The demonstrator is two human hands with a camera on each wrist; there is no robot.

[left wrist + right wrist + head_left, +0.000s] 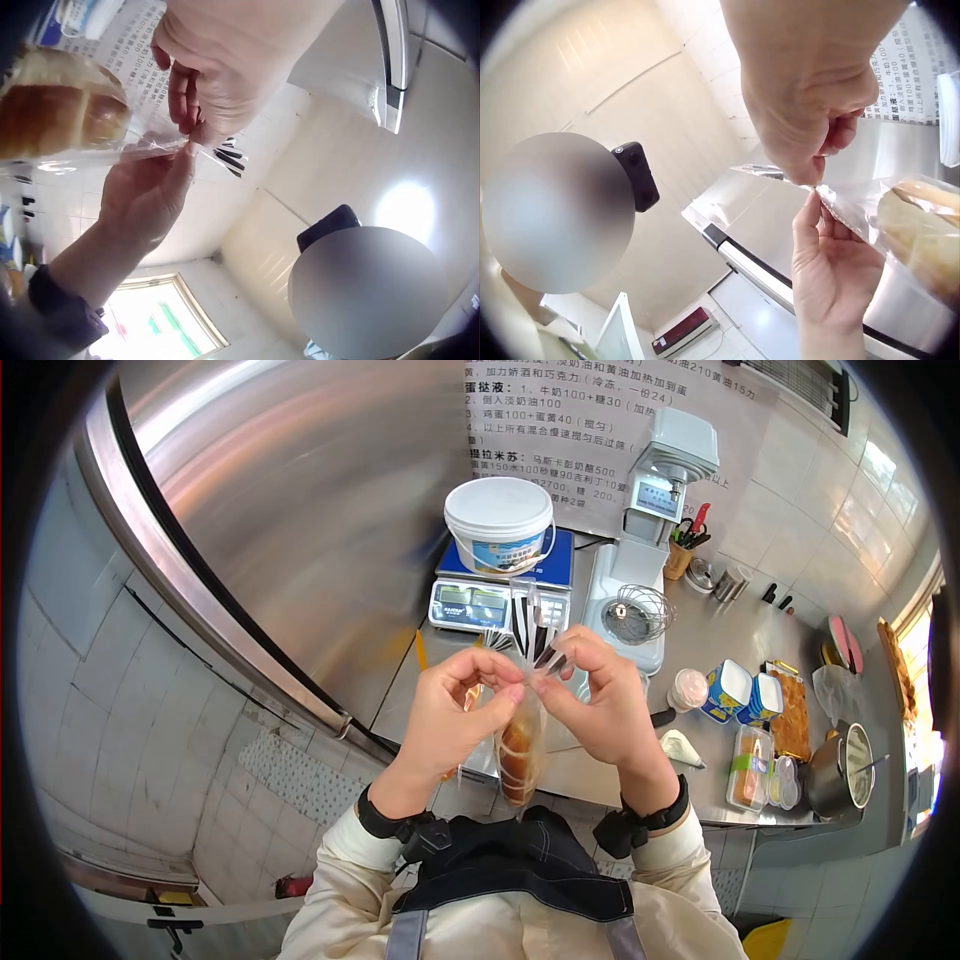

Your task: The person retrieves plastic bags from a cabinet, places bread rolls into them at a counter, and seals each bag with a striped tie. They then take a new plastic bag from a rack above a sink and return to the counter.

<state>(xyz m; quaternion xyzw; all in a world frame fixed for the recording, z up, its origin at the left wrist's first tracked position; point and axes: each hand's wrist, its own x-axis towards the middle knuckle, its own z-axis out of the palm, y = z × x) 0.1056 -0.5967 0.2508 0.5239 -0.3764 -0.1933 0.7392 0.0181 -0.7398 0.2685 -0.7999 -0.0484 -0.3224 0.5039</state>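
Observation:
A clear plastic bag [507, 785] with a browned bread loaf [519, 745] inside hangs in front of the apron. Its gathered top [522, 622], marked with black stripes, fans out above the fingers. My left hand [455, 705] pinches the bag's neck between thumb and finger. Facing it, my right hand [605, 705] pinches the same neck, the two thumb tips meeting there. From the left wrist, the loaf [64, 112] shows through the film beside the left hand [225, 71]. In the right wrist view, crinkled film runs from the pinching fingertips to the loaf [922, 240].
Ahead on the steel counter [700, 605], a lidded white bucket [499, 525] stands on a digital scale [470, 605]. To its right are a stand mixer [660, 500] and a whisk [640, 613]. Tubs [728, 690], a piping bag [680, 748] and a steel pot [835, 775] sit farther right.

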